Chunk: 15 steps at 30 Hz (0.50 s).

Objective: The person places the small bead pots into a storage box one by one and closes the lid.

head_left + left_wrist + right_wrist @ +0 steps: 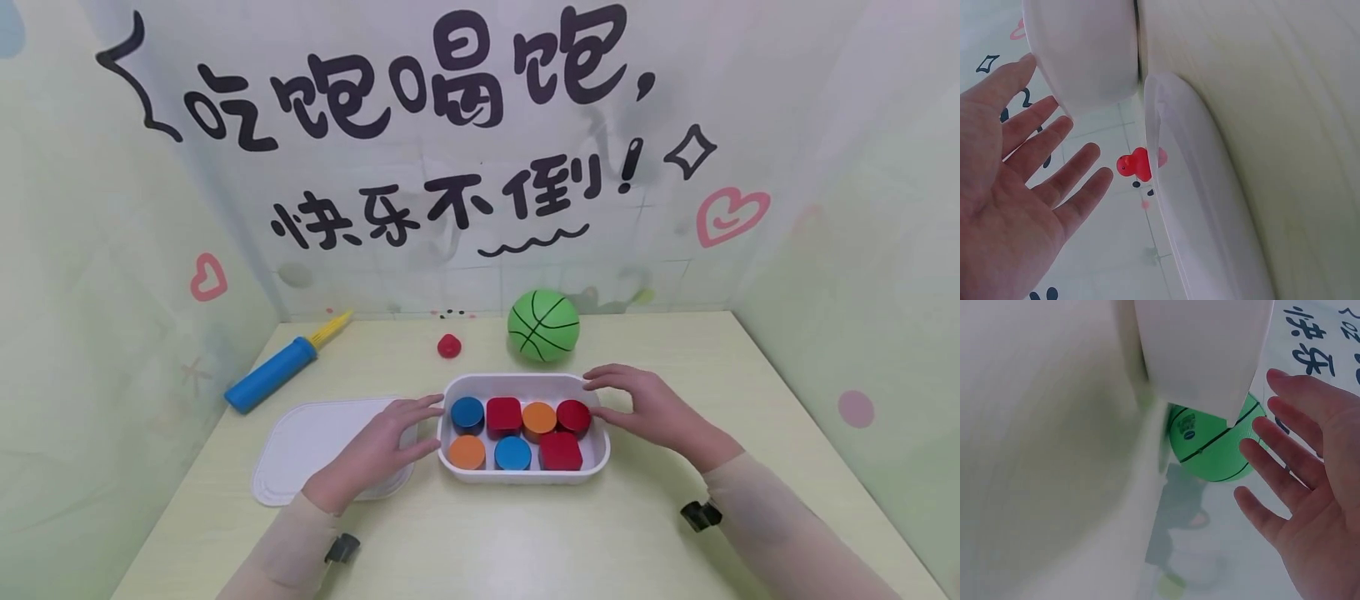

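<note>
A white oblong box (525,477) without its cover stands mid-table, holding several round and square pieces, among them a blue disc (513,454), an orange disc (467,452) and a red square (561,452). At its left end is my left hand (378,446), fingers spread and fairly straight. My right hand (645,408) is at the right end, fingers likewise spread, the tips over or beside the rim. Both wrist views show the palms facing the box with nothing held. Whether any fingertip touches the box, I cannot tell.
A white lid (322,442) lies left of the box, partly under my left forearm and hand. Behind stand a green ball (543,325) and a small red toy duck (1138,164). A blue pump (273,375) with a yellow nozzle lies back left. Printed cloth walls enclose the table.
</note>
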Tool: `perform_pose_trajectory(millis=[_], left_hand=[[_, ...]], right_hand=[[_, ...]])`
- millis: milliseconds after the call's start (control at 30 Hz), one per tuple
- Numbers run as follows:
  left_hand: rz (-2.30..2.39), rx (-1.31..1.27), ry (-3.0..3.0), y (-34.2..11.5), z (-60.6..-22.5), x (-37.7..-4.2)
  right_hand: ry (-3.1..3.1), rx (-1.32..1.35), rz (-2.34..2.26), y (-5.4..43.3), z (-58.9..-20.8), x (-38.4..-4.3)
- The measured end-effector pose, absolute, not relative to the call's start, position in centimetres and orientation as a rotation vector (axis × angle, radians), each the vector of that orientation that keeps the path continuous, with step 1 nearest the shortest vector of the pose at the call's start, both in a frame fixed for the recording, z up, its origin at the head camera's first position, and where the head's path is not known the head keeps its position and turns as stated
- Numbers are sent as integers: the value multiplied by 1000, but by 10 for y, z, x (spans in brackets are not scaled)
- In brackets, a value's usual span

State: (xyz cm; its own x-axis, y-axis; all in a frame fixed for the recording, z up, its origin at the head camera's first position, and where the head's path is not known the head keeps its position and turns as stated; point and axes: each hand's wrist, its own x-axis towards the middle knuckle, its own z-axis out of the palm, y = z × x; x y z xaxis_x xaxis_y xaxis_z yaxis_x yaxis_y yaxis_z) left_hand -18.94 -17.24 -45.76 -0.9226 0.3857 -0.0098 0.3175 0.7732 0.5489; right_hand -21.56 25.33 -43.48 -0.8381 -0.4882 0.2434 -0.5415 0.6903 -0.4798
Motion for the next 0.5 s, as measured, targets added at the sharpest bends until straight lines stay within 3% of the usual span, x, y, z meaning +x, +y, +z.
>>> perform_pose_trajectory(millis=[500], left_hand=[[868, 560, 2833, -172, -456, -188]], right_hand=[[-2679, 819, 1115, 280, -465, -201]])
